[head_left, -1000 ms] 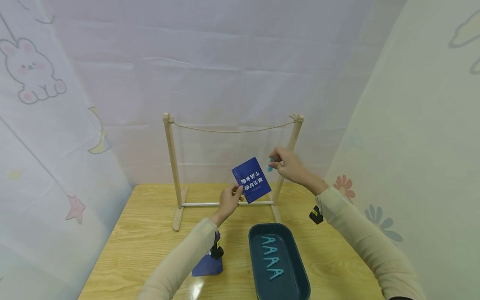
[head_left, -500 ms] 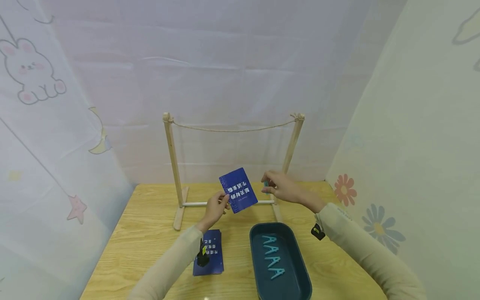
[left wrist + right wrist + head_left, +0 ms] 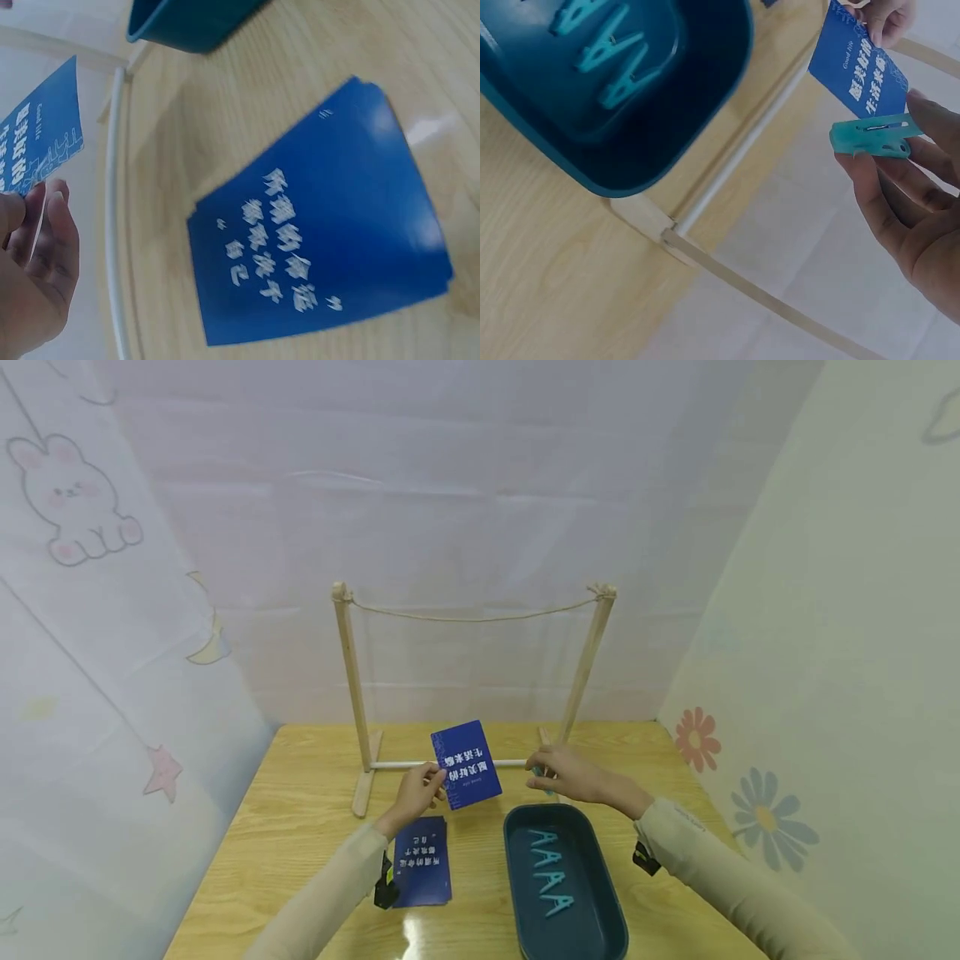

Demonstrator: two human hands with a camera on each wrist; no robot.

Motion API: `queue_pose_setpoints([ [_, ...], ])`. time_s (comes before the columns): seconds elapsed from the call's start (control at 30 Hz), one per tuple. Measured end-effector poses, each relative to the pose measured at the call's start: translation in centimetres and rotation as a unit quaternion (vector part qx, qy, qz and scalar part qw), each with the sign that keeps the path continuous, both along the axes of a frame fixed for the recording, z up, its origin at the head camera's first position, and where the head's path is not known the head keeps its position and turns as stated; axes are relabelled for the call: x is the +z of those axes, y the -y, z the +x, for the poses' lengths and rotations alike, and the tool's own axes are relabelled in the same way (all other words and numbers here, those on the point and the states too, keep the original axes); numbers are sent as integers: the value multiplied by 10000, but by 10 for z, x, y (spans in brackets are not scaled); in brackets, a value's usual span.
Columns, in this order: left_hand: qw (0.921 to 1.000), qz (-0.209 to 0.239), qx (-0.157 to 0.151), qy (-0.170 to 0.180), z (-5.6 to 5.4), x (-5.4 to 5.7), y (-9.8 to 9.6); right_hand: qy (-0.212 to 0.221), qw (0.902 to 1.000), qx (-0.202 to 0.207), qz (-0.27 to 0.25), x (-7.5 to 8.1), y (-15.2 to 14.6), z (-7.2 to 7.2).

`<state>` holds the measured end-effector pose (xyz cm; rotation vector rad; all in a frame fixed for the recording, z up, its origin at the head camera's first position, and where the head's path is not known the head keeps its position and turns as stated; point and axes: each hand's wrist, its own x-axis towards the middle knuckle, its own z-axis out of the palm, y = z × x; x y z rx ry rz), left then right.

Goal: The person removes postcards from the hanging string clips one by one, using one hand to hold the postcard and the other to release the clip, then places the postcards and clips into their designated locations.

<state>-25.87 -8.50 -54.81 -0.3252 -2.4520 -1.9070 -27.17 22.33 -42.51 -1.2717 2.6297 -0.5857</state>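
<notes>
My left hand (image 3: 417, 795) pinches a dark blue card (image 3: 467, 763) by its left edge, between thumb and fingers. White characters and the words "Good life" are printed on the card, which tilts in the air in front of the rack. To the right of it, my right hand (image 3: 573, 775) holds a teal clothespin (image 3: 874, 136) between thumb and fingertips; its grip shows best in the right wrist view. Below the left hand lies a stack of similar blue cards (image 3: 422, 868). A dark teal tray (image 3: 513, 868) with several clothespins (image 3: 550, 881) stands below the right hand.
Behind the hands stands a wooden rack (image 3: 351, 685) with a twine line (image 3: 472, 619) sagging between its two posts and a white bar (image 3: 397, 765) low down. Printed cloth walls (image 3: 480, 510) enclose the wooden table (image 3: 277, 810) at the back and sides.
Both hands have come down and toward the left, the card with the left hand and the clothespin with the right. The card stack, partly covered by the left arm before, now shows more fully.
</notes>
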Motion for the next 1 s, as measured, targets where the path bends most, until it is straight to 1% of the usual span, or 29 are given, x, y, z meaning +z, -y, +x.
queue_pose_setpoints([
  [0.17,9994,-159,-183,252,9,-14,11,21,9999,108,134,-13,-6,11],
  [0.27,9989,-275,-238,311,16,-19,20,65,9997,156,193,-21,-9,16],
  [0.37,9984,-364,-282,338,21,-25,30,58,9989,300,354,-31,-11,22],
  [0.47,9974,-396,-442,413,25,-31,40,96,9977,449,495,-41,-13,29],
  [0.57,9946,-469,-687,628,29,-34,50,169,9969,502,582,-52,-14,37],
  [0.67,9903,-521,-996,822,33,-38,59,345,9952,474,787,-60,-15,45],
  [0.73,9876,-532,-1215,844,36,-43,66,531,9930,435,960,-64,-15,50],
  [0.8,9857,-484,-1371,855,39,-46,72,711,9907,430,1075,-66,-15,55],
  [0.87,9846,-454,-1456,849,42,-49,78,877,9886,441,1137,-68,-15,60],
  [1.0,9832,-529,-1488,918,49,-52,87,986,9854,497,1297,-71,-13,68],
])
